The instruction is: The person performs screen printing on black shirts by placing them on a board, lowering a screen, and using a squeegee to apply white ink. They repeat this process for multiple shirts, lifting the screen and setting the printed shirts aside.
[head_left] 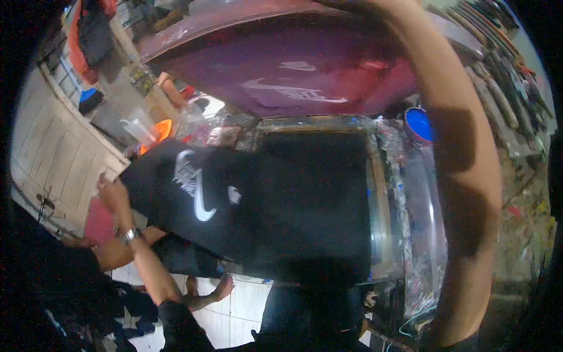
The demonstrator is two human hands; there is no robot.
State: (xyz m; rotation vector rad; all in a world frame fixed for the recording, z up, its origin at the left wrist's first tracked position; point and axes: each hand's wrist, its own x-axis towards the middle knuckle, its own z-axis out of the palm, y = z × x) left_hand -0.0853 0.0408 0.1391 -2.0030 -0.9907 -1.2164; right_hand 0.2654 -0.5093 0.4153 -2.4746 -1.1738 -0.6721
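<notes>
A black cloth panel (305,211) lies over the printing board, its left part lifted off it. White lettering with a curved mark (202,208) and a small white patch (234,195) are printed on that left part. My left hand (115,196), with a watch on the wrist, is closed on the cloth's left edge. Beyond the board, a purple-red printing screen (328,70) stands tilted up, showing a similar pale design. My right arm reaches up along the right side, and my right hand (358,4) grips the screen frame's upper edge; its fingers are partly cut off.
A blue-topped round container (418,124) stands right of the board, beside a clear plastic-covered strip (419,205). Tools with handles (498,97) line the far right. At left are an orange container (158,134), a pale door (64,135) and another person's bare foot (223,287).
</notes>
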